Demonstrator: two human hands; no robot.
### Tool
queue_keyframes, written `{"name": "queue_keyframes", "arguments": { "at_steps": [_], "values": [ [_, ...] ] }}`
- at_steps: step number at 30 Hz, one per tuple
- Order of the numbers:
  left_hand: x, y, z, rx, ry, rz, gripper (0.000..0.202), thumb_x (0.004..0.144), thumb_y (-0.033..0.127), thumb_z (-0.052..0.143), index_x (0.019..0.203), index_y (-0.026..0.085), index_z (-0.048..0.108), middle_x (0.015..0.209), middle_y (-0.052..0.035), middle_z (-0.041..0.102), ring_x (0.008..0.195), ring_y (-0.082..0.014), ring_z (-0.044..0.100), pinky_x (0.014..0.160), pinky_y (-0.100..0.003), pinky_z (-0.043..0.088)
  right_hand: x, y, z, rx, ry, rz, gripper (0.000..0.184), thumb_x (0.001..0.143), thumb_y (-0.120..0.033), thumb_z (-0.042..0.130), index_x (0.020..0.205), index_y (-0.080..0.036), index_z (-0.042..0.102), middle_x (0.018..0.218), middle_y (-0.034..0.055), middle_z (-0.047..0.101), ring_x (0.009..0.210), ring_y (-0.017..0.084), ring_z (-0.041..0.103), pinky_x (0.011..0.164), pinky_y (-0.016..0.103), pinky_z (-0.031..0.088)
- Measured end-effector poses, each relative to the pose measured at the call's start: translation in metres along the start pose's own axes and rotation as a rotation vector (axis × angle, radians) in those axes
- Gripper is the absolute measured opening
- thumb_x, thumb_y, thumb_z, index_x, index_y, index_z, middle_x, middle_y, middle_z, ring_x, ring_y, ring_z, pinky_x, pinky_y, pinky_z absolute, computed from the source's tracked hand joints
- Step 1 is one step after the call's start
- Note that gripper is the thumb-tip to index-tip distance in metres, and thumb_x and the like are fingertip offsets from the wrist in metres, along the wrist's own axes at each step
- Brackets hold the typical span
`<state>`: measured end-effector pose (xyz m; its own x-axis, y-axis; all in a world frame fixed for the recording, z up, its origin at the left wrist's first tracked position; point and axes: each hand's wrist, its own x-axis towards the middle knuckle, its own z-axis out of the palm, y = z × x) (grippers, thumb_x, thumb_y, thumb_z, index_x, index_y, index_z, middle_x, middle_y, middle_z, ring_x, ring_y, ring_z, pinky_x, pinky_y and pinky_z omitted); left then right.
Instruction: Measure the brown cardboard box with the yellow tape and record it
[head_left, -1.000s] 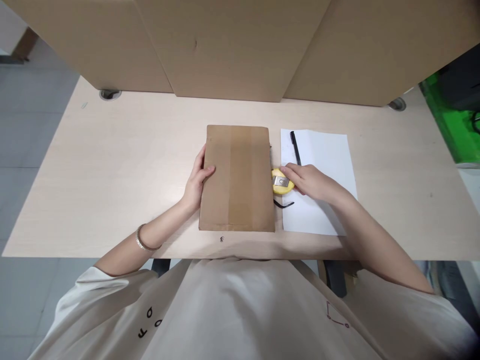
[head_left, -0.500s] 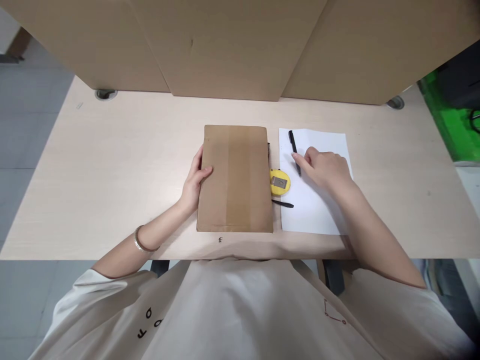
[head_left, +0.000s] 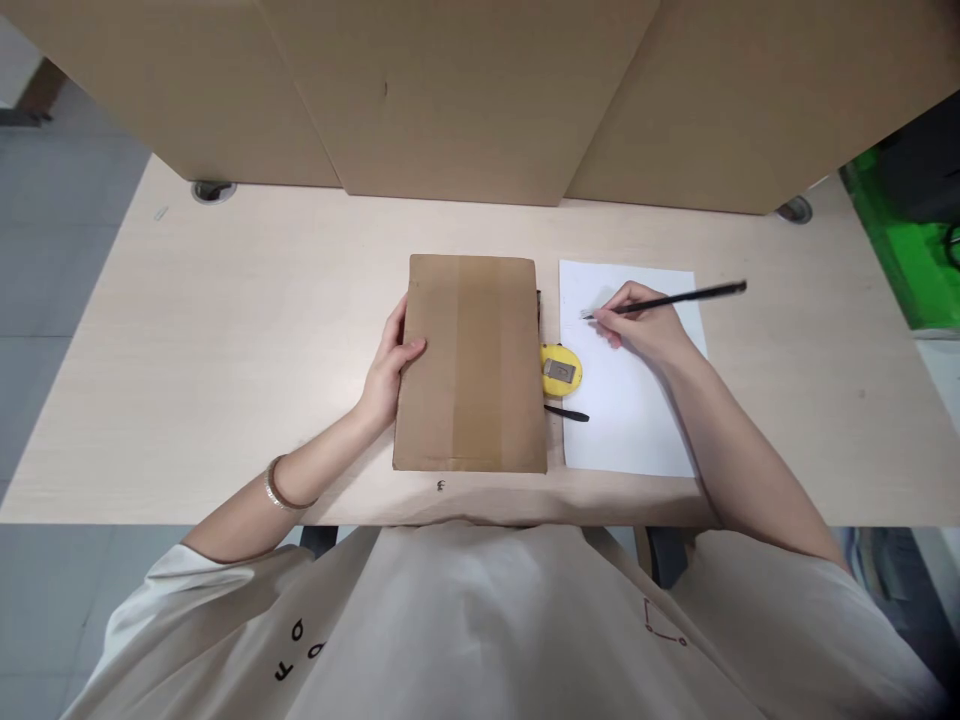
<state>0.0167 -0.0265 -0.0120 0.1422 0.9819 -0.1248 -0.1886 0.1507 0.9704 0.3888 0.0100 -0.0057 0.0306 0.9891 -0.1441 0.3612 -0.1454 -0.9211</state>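
Where the box [head_left: 469, 363] blocks it, the tape measure [head_left: 562, 370] disappears.

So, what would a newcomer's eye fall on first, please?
Probably the brown cardboard box in the middle, held at its left edge by the left hand. Then the yellow tape measure at the box's right edge, and the black pen in the right hand, over white paper.

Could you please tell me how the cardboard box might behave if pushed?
The cardboard box would probably slide rather than roll, given its flat rectangular face. It looks fairly stiff, as that face shows no obvious sag. The left hand at its side may limit how freely it shifts.
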Motion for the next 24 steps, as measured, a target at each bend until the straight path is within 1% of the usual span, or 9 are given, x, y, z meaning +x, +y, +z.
{"name": "queue_keyframes", "arguments": {
  "at_steps": [2, 4, 6, 10, 13, 17, 21, 24],
  "values": [
    [0.0002, -0.0014, -0.0023, 0.029, -0.031, 0.015, 0.068, 0.089, 0.043, 0.067, 0.153, 0.037, 0.047, 0.174, 0.0007, 0.04, 0.162, -0.035, 0.034, 0.128, -0.051, 0.041, 0.0014, 0.0029, 0.005, -0.016, 0.037, 0.014, 0.051, 0.065, -0.051, 0.09, 0.072, -0.022, 0.048, 0.059, 0.0009, 0.059, 0.046, 0.01, 0.05, 0.046, 0.027, 0.042],
    [0.0001, -0.0019, -0.0037, 0.052, -0.056, 0.032, 0.068, 0.09, 0.046, 0.067, 0.154, 0.037, 0.046, 0.174, 0.0007, 0.04, 0.162, -0.0353, 0.036, 0.128, -0.052, 0.04, 0.0017, 0.005, 0.0061, -0.041, 0.073, 0.035, 0.049, 0.063, -0.048, 0.09, 0.07, -0.022, 0.048, 0.056, -0.0006, 0.057, 0.044, 0.01, 0.048, 0.045, 0.026, 0.039],
    [-0.0004, -0.0012, -0.0035, 0.045, -0.049, 0.027, 0.068, 0.089, 0.046, 0.069, 0.154, 0.037, 0.047, 0.173, 0.0005, 0.041, 0.161, -0.0355, 0.037, 0.129, -0.052, 0.04, 0.0014, 0.0065, 0.0046, -0.063, 0.096, 0.041, 0.047, 0.062, -0.045, 0.089, 0.068, -0.022, 0.049, 0.055, -0.0013, 0.057, 0.043, 0.01, 0.048, 0.044, 0.025, 0.037],
    [-0.0015, 0.0018, -0.0011, 0.014, -0.005, -0.014, 0.071, 0.084, 0.044, 0.072, 0.151, 0.036, 0.051, 0.171, 0.0003, 0.045, 0.161, -0.0367, 0.036, 0.126, -0.053, 0.044, 0.001, 0.0079, 0.0019, -0.06, 0.072, 0.037, 0.043, 0.064, -0.043, 0.088, 0.066, -0.022, 0.051, 0.056, -0.0004, 0.058, 0.047, 0.011, 0.05, 0.047, 0.026, 0.042],
    [-0.0016, 0.0016, -0.0013, 0.016, -0.007, -0.014, 0.07, 0.085, 0.044, 0.072, 0.151, 0.036, 0.051, 0.171, 0.0002, 0.045, 0.162, -0.0368, 0.035, 0.127, -0.053, 0.043, 0.0012, 0.0074, 0.0027, -0.047, 0.057, 0.051, 0.041, 0.065, -0.039, 0.088, 0.066, -0.022, 0.051, 0.056, -0.0007, 0.058, 0.047, 0.01, 0.051, 0.049, 0.026, 0.043],
    [-0.001, -0.0009, -0.0036, 0.04, -0.039, 0.001, 0.069, 0.088, 0.046, 0.069, 0.153, 0.037, 0.047, 0.173, -0.0001, 0.042, 0.163, -0.0367, 0.034, 0.13, -0.055, 0.038, 0.0021, 0.0067, 0.0037, -0.055, 0.066, 0.049, 0.039, 0.066, -0.035, 0.088, 0.067, -0.021, 0.051, 0.056, -0.0011, 0.058, 0.046, 0.009, 0.05, 0.048, 0.025, 0.042],
    [-0.0008, -0.0017, -0.0042, 0.034, -0.027, -0.003, 0.069, 0.088, 0.045, 0.07, 0.153, 0.037, 0.048, 0.174, 0.0007, 0.04, 0.164, -0.0363, 0.032, 0.132, -0.054, 0.036, 0.0032, 0.0082, 0.0028, -0.056, 0.068, 0.044, 0.039, 0.065, -0.034, 0.087, 0.066, -0.021, 0.05, 0.058, 0.0001, 0.058, 0.046, 0.009, 0.05, 0.047, 0.024, 0.039],
    [-0.0008, -0.0019, -0.0046, 0.035, -0.04, 0.002, 0.068, 0.089, 0.045, 0.07, 0.153, 0.038, 0.048, 0.174, 0.0012, 0.04, 0.164, -0.0359, 0.032, 0.133, -0.055, 0.034, 0.0043, 0.0105, 0.0018, -0.063, 0.074, 0.043, 0.038, 0.064, -0.032, 0.086, 0.065, -0.021, 0.049, 0.056, -0.0005, 0.056, 0.045, 0.01, 0.049, 0.046, 0.025, 0.037]
  ]
}}
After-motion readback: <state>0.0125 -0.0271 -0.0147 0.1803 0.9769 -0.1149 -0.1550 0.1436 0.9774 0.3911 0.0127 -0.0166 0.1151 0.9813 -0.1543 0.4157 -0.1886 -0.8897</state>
